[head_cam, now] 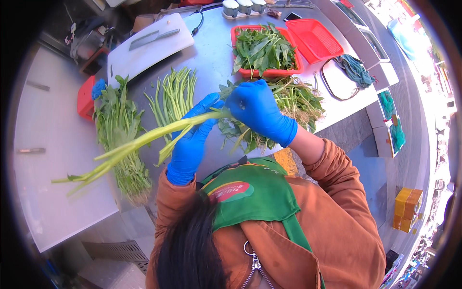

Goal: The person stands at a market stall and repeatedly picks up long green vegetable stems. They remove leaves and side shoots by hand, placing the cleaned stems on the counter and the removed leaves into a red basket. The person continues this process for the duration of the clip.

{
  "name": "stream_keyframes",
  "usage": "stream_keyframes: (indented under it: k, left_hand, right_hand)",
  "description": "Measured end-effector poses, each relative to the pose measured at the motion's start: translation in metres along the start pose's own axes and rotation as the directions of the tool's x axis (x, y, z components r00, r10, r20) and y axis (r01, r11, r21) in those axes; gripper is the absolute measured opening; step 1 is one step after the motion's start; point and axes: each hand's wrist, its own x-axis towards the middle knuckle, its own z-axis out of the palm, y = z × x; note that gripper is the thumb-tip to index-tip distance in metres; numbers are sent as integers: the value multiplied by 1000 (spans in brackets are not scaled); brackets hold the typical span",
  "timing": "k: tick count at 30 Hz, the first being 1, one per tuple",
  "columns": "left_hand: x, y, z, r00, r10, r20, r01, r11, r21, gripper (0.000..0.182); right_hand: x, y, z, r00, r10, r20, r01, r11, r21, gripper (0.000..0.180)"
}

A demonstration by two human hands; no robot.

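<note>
My left hand (193,144), in a blue glove, supports a long pale green vegetable stalk (144,139) that slants down to the left. At the stalk's thick end my right hand (254,108), also gloved in blue, has its fingers closed on it. Trimmed stalks (177,92) lie on the metal table beyond my left hand. A leafy bunch with roots (121,133) rests farther left. Under and right of my right hand spreads a pile of rooted leafy greens (297,103). Behind it, a red plastic basket (265,74) holds loose green leaves (265,50).
A white cutting board (169,39) with a knife (153,38) lies at the back left. An empty red basket (314,39), a phone (292,16), lidded containers (243,6) and a teal cloth (353,70) are at the back and right. A red container (86,99) stands left.
</note>
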Motion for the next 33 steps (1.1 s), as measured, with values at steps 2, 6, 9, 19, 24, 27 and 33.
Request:
stream_keyframes:
  k: [2,6,9,19,24,27,33]
  left_hand:
    - [-2,9,-2,999,-6,-47,1,995,-101,39]
    - [-2,13,-18,997,-25,-71,15,991,-136,38]
    - [2,14,-15,999,-26,-42,18,982,-190,37]
    - [3,22,-25,992,-27,-120,17,997,-78,32]
    - [14,8,-33,974,-97,-203,77,992,-103,29]
    - [16,-11,-55,947,-227,-229,224,974,-39,27]
    - [-13,18,1,935,311,169,-258,274,926,19]
  right_hand:
    - [1,4,-17,930,358,84,-367,890,271,10]
    - [-5,27,-36,991,123,-53,-99,938,331,18]
    - [-1,16,-38,995,-39,93,1,926,377,24]
    - [-15,-2,-44,806,82,586,-268,933,239,26]
    - [-25,6,-34,843,170,510,-235,970,65,26]
    - [-24,-1,-37,884,224,410,-246,969,1,25]
    - [-34,10,-27,858,293,422,-309,950,-30,24]
